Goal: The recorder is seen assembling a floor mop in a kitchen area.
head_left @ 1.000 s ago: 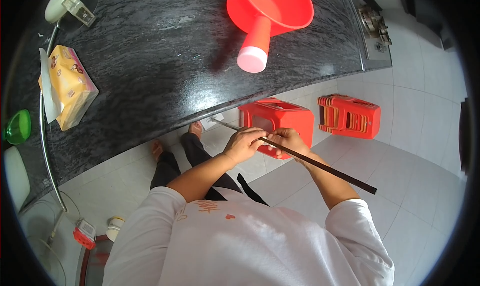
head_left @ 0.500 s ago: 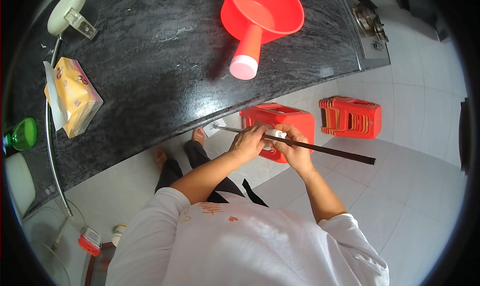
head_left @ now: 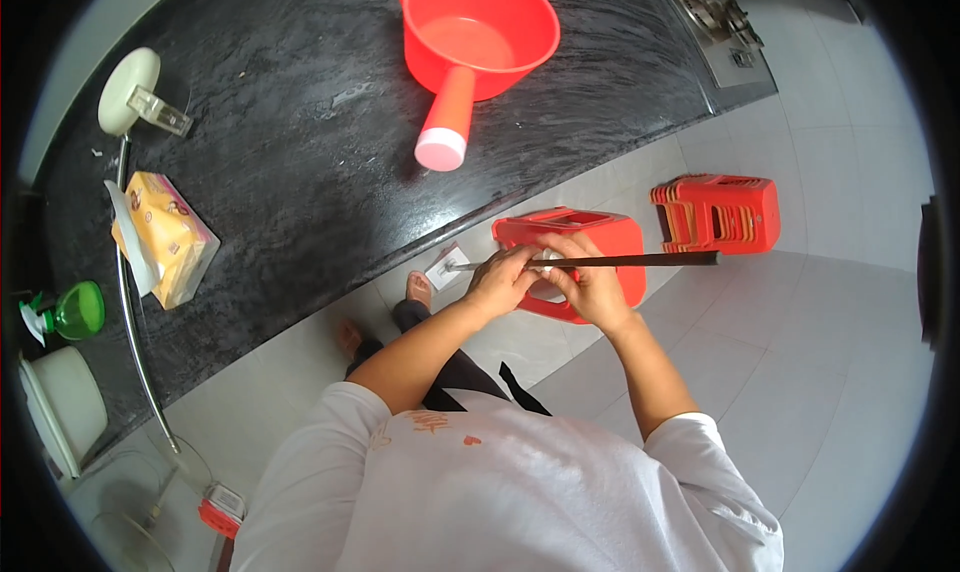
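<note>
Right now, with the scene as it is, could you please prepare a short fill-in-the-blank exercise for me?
1. The dipper on the dark counter has the colour ____.
2. In the picture, the tissue pack lies to the ____ of the dipper.
3. The left grip holds a rod, while the right grip has a small piece coloured ____.
4. The stacked stools stand on the ____, not on the counter.

Missing words: red; left; white; floor.

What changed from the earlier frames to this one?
The free end of the long, slim dark-brown rod has swung forward, from slanting back to pointing nearly straight right. The left hand still grips it and the right hand a small white piece; nothing visibly let go. The round red plastic dipper stays put.
</note>
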`<state>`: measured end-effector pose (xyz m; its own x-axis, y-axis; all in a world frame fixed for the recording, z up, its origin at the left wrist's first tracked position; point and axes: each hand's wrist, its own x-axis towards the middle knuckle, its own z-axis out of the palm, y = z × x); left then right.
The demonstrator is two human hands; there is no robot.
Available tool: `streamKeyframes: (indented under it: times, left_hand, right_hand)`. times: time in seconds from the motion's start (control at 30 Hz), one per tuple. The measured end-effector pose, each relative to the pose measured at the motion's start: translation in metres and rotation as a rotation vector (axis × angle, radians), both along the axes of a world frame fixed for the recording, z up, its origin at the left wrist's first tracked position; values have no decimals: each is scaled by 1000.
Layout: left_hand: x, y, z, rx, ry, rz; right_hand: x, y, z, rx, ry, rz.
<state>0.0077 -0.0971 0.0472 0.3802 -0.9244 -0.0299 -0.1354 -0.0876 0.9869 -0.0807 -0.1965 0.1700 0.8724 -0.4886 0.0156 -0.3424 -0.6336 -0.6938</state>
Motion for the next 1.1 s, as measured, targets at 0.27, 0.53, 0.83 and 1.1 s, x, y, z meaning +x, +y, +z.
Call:
streamKeyframes:
  times: [0.27, 0.53, 0.83, 1.1]
  left_hand:
    - [9, 2, 10, 102, 6, -202]
    - [12, 1, 8, 134, -71, -252]
    - [1, -1, -5, 67, -92, -306]
    - [3, -6, -6, 3, -191, -231]
  right_hand:
    - [-15, -9, -12, 504, 259, -529]
    - [-30, -13, -5, -668, 446, 383]
    - [-11, 9, -4, 474, 655, -291]
    - [-20, -4, 8, -595, 451, 328]
